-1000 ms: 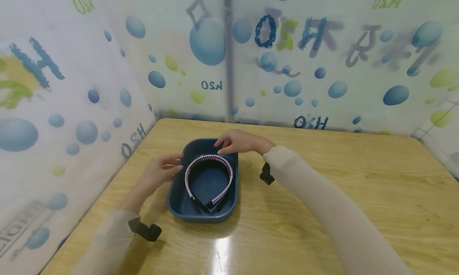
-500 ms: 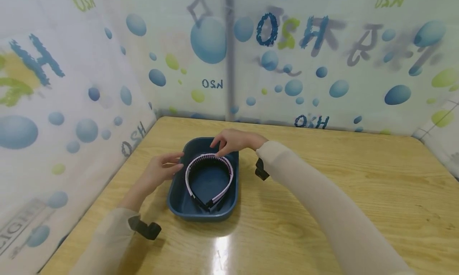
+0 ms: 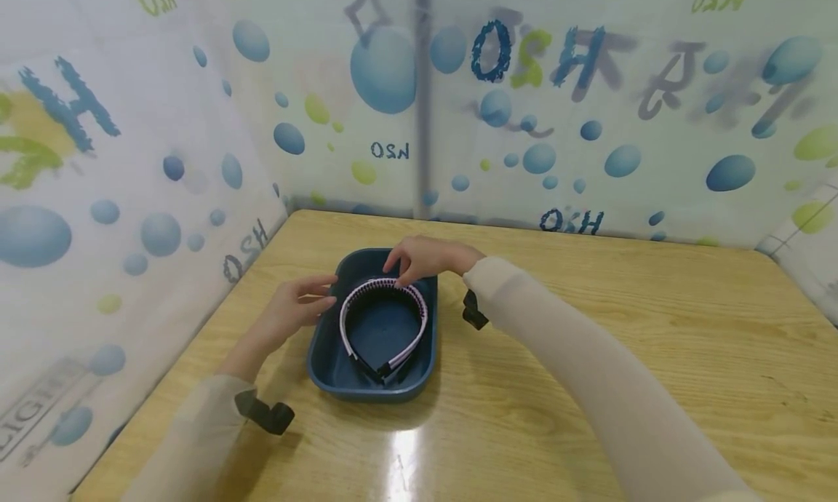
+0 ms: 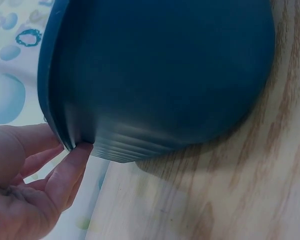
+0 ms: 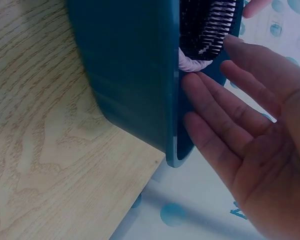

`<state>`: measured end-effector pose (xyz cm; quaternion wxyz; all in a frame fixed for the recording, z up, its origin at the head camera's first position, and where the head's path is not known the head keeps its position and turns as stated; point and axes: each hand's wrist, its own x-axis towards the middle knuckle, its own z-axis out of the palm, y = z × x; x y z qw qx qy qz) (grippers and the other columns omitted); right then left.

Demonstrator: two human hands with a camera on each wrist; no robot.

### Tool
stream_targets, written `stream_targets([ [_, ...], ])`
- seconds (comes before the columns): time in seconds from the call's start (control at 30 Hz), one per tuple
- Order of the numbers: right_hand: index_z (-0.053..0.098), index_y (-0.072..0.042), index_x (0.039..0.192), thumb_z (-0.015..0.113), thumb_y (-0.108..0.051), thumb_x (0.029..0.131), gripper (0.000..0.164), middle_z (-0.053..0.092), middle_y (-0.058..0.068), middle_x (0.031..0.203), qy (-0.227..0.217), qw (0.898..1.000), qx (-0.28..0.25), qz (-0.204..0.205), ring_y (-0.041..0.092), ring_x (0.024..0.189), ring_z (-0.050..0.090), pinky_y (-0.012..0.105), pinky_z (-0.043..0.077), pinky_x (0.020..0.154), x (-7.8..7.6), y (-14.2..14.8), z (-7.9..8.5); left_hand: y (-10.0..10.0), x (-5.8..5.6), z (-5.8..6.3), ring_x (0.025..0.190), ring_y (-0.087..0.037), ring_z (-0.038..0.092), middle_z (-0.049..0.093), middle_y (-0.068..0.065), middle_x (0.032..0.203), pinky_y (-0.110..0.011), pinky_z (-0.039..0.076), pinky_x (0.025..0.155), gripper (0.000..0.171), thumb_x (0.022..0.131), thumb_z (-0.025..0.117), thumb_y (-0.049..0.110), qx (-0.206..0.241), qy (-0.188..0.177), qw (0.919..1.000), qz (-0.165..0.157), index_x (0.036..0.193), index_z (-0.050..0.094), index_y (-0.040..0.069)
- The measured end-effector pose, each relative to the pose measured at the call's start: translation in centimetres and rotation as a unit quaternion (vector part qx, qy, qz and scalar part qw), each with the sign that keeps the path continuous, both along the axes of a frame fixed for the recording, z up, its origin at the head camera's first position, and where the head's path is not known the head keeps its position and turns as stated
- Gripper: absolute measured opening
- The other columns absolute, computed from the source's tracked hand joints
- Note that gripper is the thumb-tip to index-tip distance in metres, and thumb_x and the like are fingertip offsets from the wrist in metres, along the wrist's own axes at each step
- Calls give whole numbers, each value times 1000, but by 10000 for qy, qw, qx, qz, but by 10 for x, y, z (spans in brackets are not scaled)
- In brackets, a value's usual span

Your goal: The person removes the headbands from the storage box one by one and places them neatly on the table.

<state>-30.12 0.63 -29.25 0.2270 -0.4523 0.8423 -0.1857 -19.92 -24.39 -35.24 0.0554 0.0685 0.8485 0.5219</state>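
A dark blue plastic bin with rounded corners stands on the table. Inside lies a pale pink-white headband with black comb teeth, its black ends crossing toward the near side. My left hand pinches the bin's left rim; in the left wrist view its thumb presses under the rim, with the other fingers across the edge. Over the bin's far right corner reaches my right hand. Its fingertips are at the headband's curved top, fairly straight, with a gap between thumb and fingers.
The wooden table extends far to the right of the bin. A curtain with bubble prints hangs behind and on the left. Black wrist cameras sit on both sleeves.
The right hand has moved slightly left and in over the bin, bringing its thumb to the headband's top. The left hand, bin and headband have stayed in place.
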Motion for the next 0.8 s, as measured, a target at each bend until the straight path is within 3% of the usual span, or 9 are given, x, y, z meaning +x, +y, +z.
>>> stream_targets([
  [0.8,65,-4,111,62,-7,87,24,68,5,84,200,9996,-175,-119,18,71,63,23,50,63,0,-3,-11,-1,0,2,113,-39,49,48,-27,123,-43,49,81,49,92,58,18,-85,-111,9999,1,135,43,2],
])
